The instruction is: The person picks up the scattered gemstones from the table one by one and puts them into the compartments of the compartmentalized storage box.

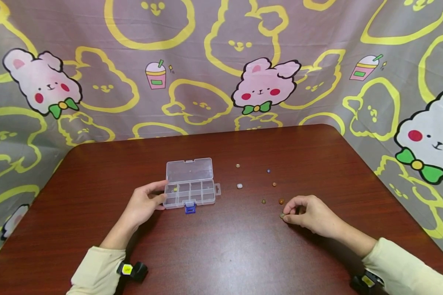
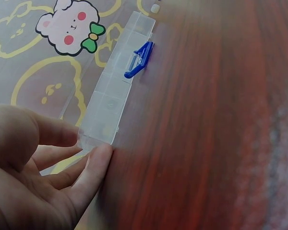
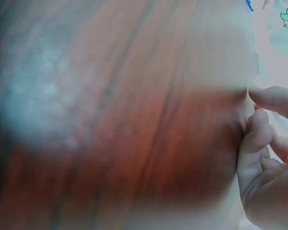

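A clear plastic compartment box [image 1: 202, 197] lies on the table with its lid [image 1: 189, 170] folded back and a blue latch [image 1: 190, 208] at the front. My left hand [image 1: 142, 205] holds its left end, thumb at the front corner and fingers along the side. Inside the back left compartment is a small yellow-green bead [image 1: 175, 189]. To the right, my right hand [image 1: 315, 215] pinches a small greenish bead [image 1: 282, 215] between thumb and forefinger, low over the table. Just beyond those fingertips lie an amber bead [image 1: 281, 201] and an olive bead [image 1: 263, 201].
Farther back on the brown table [image 1: 221, 254] are a white bead [image 1: 239, 186], a pale tan bead [image 1: 238, 165], a blue bead [image 1: 268, 171] and an orange-brown bead [image 1: 274, 184]. A printed curtain [image 1: 203, 98] hangs around the table's back and sides.
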Demonstrator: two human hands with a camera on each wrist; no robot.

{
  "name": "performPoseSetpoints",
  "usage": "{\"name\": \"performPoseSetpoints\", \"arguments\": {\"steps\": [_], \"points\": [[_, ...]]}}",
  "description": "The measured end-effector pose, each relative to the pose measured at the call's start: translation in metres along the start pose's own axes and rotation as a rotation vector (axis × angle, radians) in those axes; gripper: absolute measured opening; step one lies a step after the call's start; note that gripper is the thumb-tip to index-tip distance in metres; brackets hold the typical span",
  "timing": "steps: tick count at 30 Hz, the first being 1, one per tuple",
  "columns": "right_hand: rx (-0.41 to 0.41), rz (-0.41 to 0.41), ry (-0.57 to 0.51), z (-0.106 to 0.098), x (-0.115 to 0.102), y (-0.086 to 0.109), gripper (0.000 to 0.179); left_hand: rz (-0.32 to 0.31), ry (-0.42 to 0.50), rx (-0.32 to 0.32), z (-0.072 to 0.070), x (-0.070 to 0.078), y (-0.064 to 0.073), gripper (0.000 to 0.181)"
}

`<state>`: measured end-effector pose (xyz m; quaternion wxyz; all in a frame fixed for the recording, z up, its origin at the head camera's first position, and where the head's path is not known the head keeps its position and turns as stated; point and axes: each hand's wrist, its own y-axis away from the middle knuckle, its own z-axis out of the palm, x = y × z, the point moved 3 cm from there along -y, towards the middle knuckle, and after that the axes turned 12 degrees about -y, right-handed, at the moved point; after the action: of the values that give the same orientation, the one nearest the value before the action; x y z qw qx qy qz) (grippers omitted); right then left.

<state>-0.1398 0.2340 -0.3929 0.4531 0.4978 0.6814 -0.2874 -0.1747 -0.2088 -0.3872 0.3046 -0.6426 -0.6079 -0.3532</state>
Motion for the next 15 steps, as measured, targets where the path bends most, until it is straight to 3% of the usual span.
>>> {"name": "performPoseSetpoints", "arguments": {"steps": [9,15], "points": [[-0.029,0.039,-0.025,-0.0009,-0.001,0.0003,0.009,-0.01,-0.001,-0.004,-0.0006,0.0003,0.0003,0.043],[-0.032,0.021,-0.052,-0.0027,-0.0051,0.0008,0.008,-0.016,-0.002,-0.005,-0.0006,0.0004,0.0004,0.044]]}}
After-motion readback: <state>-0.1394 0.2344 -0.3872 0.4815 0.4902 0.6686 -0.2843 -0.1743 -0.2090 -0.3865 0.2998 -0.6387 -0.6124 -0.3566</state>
